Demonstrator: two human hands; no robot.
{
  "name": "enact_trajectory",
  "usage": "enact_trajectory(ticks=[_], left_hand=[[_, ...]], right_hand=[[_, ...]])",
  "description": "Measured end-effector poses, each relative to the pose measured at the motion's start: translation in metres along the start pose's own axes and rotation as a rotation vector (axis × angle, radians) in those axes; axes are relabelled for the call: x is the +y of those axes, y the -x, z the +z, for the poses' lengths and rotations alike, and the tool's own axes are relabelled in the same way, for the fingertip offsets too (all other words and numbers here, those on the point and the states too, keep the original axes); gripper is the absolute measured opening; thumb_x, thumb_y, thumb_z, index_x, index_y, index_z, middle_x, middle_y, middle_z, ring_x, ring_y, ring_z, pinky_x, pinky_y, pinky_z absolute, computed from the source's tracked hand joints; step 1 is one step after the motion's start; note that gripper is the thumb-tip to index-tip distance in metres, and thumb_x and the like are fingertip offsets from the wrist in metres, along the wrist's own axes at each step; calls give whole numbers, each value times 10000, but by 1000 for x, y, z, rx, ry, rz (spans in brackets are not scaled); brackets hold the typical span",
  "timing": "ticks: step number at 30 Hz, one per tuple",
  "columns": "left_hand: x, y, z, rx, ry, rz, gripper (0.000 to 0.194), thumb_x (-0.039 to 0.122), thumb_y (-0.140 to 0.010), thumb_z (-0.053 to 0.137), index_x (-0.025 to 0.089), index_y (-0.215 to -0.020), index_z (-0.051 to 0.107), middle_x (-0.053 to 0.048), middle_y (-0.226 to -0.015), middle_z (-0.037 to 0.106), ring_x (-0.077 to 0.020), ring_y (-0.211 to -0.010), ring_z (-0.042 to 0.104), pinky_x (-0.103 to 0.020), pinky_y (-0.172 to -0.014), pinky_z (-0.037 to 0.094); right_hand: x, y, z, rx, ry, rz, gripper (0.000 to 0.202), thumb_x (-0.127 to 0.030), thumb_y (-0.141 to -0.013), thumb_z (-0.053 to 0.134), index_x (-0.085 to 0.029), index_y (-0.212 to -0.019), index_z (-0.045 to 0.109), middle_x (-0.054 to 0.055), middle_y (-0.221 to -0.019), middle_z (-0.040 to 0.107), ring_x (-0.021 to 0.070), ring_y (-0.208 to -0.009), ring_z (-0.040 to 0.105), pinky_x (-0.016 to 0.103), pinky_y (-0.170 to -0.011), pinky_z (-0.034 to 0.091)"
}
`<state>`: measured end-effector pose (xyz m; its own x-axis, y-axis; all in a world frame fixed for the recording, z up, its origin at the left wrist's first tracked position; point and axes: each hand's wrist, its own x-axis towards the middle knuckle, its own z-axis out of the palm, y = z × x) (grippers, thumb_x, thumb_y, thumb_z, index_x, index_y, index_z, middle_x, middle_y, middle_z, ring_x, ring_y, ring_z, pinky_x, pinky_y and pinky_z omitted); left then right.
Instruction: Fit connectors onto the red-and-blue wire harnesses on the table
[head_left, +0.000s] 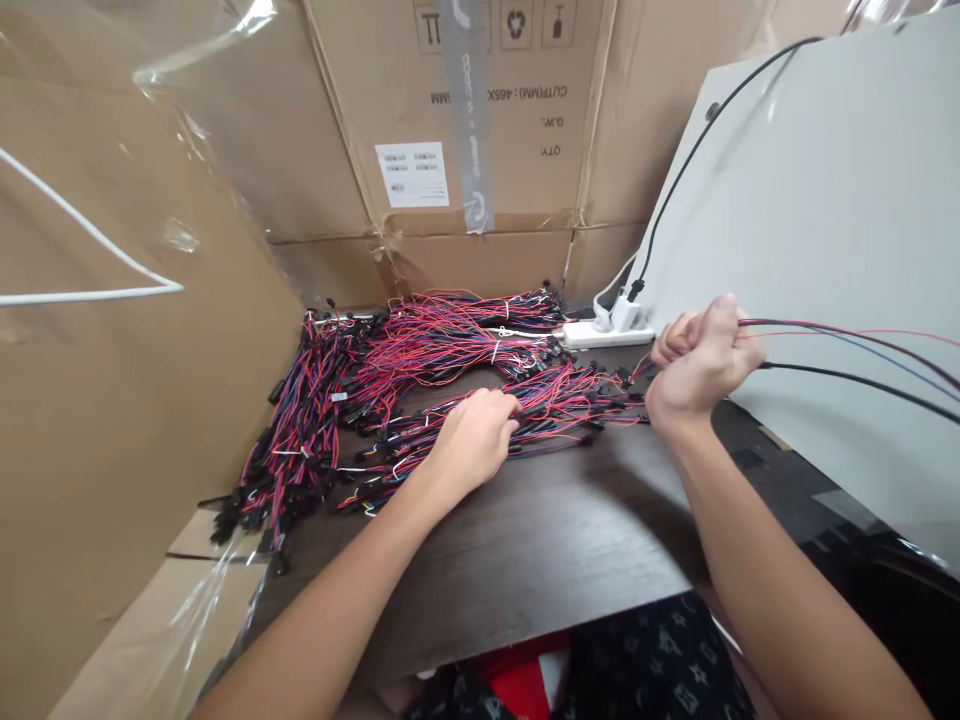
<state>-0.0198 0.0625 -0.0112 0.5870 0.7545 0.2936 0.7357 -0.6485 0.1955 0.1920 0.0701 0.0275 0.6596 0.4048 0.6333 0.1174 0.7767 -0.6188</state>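
My right hand is raised at the right, closed in a fist around several thin wires. Their red, dark and blue lengths run out past it toward the right edge. My left hand lies on the front bundle of wire harnesses, its fingers curled over the red and dark wires; the fingertips are partly hidden. Black connectors stick out at both ends of this bundle. Other harness bundles lie behind it, and a loose heap of harnesses spreads down the left side.
A white power strip with plugs sits at the back right, a black cable rising from it. Cardboard boxes wall off the back and left. A pale panel stands on the right. The dark tabletop ends near my body.
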Motion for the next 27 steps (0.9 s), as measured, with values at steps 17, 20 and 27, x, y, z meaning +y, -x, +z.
enact_trajectory(ticks=[17, 20, 27], left_hand=[[-29, -12, -8, 185, -5, 76, 272, 223, -965, 400, 127, -855, 629, -90, -867, 627, -198, -842, 556, -312, -808, 432], [-15, 0, -29, 144, 112, 123, 260, 264, -950, 449, 132, -843, 647, -73, -841, 641, -194, -817, 565, -306, -780, 417], [38, 31, -44, -351, 421, -9, 318, 467, -826, 636, 181, -960, 674, -19, -798, 653, -175, -720, 566, -249, -629, 373]], right_hand=[[-66, 51, -43, -1635, 1524, -198, 246, -275, -971, 422, -192, -829, 605, 49, -784, 700, 228, -704, 665, 256, -506, 220], [-62, 56, -47, -1643, 1553, -188, 243, -254, -971, 418, -184, -841, 611, 58, -768, 697, 249, -682, 673, 260, -494, 240], [-54, 72, -45, -1571, 1561, -236, 152, -127, -912, 451, -132, -894, 602, 114, -686, 665, 259, -625, 674, 280, -459, 244]])
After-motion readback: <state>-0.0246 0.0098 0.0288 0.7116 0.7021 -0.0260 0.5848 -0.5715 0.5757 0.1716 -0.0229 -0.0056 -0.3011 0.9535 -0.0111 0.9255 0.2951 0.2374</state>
